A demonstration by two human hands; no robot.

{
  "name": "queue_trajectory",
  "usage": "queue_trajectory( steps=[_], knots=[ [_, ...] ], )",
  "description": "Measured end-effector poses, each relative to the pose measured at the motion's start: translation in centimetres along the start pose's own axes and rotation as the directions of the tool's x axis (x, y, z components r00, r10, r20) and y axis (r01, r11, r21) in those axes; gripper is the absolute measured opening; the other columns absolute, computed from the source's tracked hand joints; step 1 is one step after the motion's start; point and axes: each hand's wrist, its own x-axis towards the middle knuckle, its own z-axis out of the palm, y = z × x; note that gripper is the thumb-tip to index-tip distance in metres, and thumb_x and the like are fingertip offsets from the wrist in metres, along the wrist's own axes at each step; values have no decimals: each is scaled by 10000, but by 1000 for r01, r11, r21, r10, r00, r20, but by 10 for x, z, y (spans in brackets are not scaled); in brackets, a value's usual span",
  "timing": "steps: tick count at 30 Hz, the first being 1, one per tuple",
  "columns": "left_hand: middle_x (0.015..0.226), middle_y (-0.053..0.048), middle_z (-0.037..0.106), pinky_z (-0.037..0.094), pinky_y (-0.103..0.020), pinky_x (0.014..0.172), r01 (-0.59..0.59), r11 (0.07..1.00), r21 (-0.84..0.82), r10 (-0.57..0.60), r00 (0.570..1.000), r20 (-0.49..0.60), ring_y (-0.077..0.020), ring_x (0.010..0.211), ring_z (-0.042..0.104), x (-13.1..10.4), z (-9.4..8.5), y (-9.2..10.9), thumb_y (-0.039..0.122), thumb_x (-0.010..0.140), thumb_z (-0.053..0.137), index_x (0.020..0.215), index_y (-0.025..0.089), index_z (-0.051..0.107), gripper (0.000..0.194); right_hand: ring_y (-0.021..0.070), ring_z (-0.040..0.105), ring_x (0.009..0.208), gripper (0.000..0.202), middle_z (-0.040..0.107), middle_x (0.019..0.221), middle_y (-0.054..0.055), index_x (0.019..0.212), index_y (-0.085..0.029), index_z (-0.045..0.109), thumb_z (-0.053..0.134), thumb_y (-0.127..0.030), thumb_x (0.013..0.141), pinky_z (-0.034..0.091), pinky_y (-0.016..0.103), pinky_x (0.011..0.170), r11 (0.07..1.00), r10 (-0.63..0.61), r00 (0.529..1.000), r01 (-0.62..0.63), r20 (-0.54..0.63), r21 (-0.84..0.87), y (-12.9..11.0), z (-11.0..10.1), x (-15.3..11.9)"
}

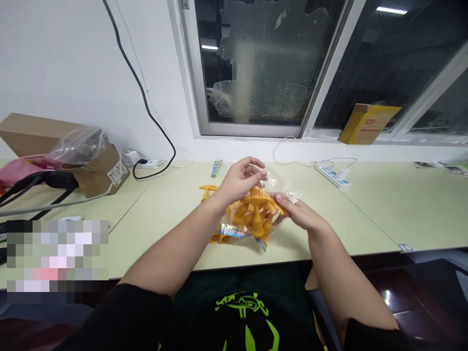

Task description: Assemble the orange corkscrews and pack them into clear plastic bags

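Note:
A clear plastic bag (pixel 272 181) full of orange plastic parts (pixel 257 217) is between my hands, over the front of the table. My left hand (pixel 244 179) is at the bag's upper edge, its fingers curled and the thumb close to them, apparently pinching the film. On the other side, my right hand (pixel 298 213) grips the bag's side, thumb on top and the other fingers partly hidden behind it. A colourful printed strip runs along the bag's lower edge. Behind my left forearm, an orange toy piece (pixel 208 189) with a T-shaped top stands on the table, partly covered.
Farther back lies a small printed packet (pixel 216 168). Power strips (pixel 332 176) with cables rest near the wall. Left are cardboard boxes (pixel 98 170), a pink item (pixel 25 170) and black straps. A yellow carton (pixel 369 124) leans at the window above the pale table (pixel 383 200).

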Motion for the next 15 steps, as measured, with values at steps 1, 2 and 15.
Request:
queue_trajectory(
  steps=[1,2,15],
  knots=[
    [810,-41,711,591,-287,713,40,999,3,-40,999,14,-171,761,724,-8,-1,-1,457,835,802,1062,169,596,421,244,748,872,577,758,1178,95,1350,-236,679,581,-647,956,636,355,656,999,42,998,-41,-36,34,4,2,-6],
    [839,-52,720,596,-291,735,76,997,13,-76,997,14,-185,824,734,-16,-3,-1,458,844,793,1089,176,589,426,235,747,809,560,770,1131,95,1309,-225,704,608,-638,944,626,338,609,995,69,995,-63,-79,72,9,1,-13],
    [930,-75,731,568,-407,773,649,300,700,-260,761,-595,-301,853,708,-274,-221,-5,701,778,571,1087,219,668,580,196,743,749,172,712,953,108,1068,-151,621,573,-306,1009,672,328,609,882,381,334,148,-862,447,101,-193,-98]
  ],
)
